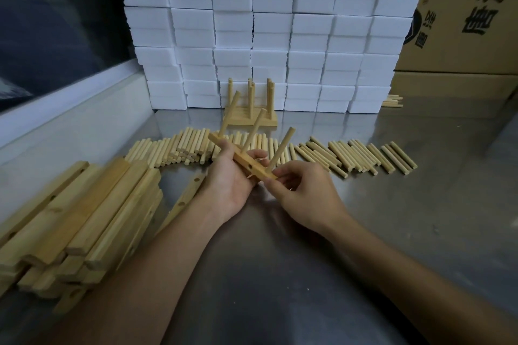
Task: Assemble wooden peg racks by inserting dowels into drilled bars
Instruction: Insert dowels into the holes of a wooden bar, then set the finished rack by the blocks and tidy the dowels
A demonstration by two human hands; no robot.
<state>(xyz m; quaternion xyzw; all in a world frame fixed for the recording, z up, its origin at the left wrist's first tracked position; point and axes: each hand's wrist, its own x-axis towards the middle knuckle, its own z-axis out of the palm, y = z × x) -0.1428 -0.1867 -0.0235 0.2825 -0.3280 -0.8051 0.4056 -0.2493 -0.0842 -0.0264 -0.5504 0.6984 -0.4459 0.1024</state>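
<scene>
At center frame, the left hand (228, 176) grips a drilled bar (242, 158) carrying three dowels (280, 150) tilted toward one o'clock, while the right hand (301, 190) pinches its near end, likely steadying it.

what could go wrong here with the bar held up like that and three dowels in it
1. The bar is held in the air by the left hand, with only the right hand's fingertips at its near end; a hard push could twist it or tilt the nearest dowel.
2. A slip would likely drop it onto the loose dowels below and scatter them.
</scene>
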